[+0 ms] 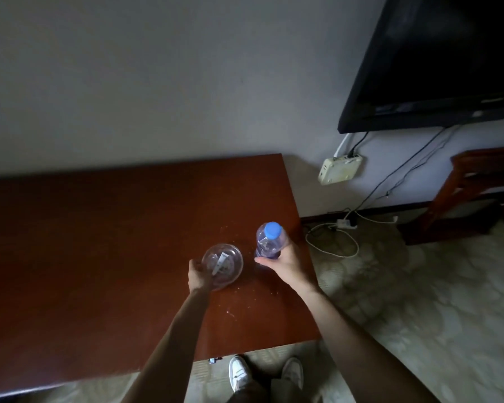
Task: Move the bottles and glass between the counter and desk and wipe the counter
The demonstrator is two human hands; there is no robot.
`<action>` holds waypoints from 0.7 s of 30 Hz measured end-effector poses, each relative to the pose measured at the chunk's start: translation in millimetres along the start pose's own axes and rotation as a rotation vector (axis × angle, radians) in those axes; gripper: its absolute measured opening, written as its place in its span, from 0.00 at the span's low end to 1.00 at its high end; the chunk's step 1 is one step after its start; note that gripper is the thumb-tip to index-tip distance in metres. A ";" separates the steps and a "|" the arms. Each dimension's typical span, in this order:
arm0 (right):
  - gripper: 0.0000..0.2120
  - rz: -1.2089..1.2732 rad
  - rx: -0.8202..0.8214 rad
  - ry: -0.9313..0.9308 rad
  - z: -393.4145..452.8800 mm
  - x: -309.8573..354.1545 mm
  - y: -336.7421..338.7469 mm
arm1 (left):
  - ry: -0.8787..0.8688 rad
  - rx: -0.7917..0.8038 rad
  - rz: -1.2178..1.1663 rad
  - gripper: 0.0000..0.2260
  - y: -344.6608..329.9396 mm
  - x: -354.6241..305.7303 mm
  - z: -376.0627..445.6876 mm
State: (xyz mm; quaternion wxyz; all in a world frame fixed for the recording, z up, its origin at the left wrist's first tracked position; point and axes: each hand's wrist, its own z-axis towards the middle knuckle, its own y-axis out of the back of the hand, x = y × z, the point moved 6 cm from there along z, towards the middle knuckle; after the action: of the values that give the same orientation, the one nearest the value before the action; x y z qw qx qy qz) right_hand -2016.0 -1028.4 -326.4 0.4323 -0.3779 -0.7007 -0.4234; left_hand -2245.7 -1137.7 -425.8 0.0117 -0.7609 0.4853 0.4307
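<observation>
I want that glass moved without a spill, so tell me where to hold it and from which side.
Grip the glass round its side wall, below the rim, coming from the near left, as the left hand does. It stands upright on the wooden top with its mouth open and something pale inside, so a top grip is poor. The bottle in the right hand crowds its right.

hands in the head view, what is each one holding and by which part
The left hand grips the glass by its side wall; the right hand grips the bottle around its lower body.
</observation>
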 end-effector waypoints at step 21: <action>0.15 0.191 -0.485 -0.524 -224.1 -206.2 147.4 | -0.023 0.806 0.164 0.20 -84.0 23.8 -197.0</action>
State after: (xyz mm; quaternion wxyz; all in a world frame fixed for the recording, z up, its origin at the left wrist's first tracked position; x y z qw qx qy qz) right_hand -1749.7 -1215.9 -418.1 0.1737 -0.6288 -0.6285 -0.4236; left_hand -2052.2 -1196.4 -351.5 0.2800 -0.6493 0.6740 0.2140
